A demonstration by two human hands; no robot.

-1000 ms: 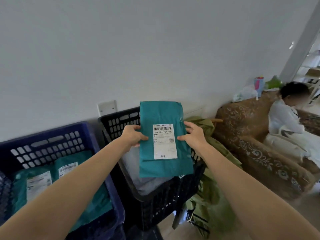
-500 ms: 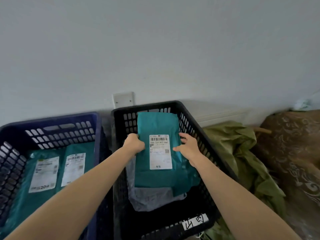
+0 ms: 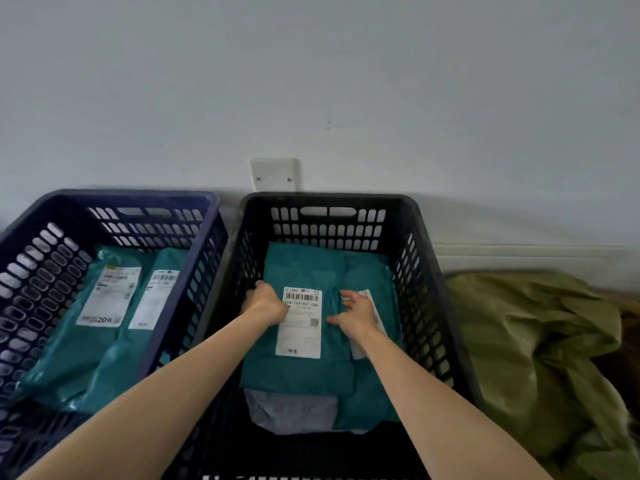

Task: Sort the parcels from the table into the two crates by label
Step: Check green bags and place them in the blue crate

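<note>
Toward the lower left of the frame sits a blue crate [image 3: 114, 202] with slotted walls, and two teal parcels [image 3: 104, 341] lie side by side on its floor, each face-up with a white label; the left label shows "20" in large print, the rest too small to read. Just right of it, almost touching wall to wall, stands a black crate [image 3: 329, 202] of the same pattern, and both back onto a pale wall carrying a white blanking plate [image 3: 274, 174] just above the gap between them. Both bare forearms reach up from the bottom edge into the black crate. The left hand [image 3: 265, 303] rests at the left edge of the top teal parcel [image 3: 304, 372], its fingers curled together over that edge, though whether they are actually pinching it cannot be told. This parcel lies flat and face-up in the crate, its white shipping label [image 3: 301, 323] with barcode between the two hands. The right hand [image 3: 356, 315] hovers at or on the parcel's right side with fingers spread and loosely bent, gripping nothing visible. Beneath it another teal parcel [image 3: 370, 271] lies along the crate's right side, a strip of its label showing past the hand, and a grey parcel [image 3: 294, 410] pokes out below the top one toward the near wall. At the right of the frame, outside the crates, lies a heap of crumpled olive-green plastic [image 3: 536, 358].
</note>
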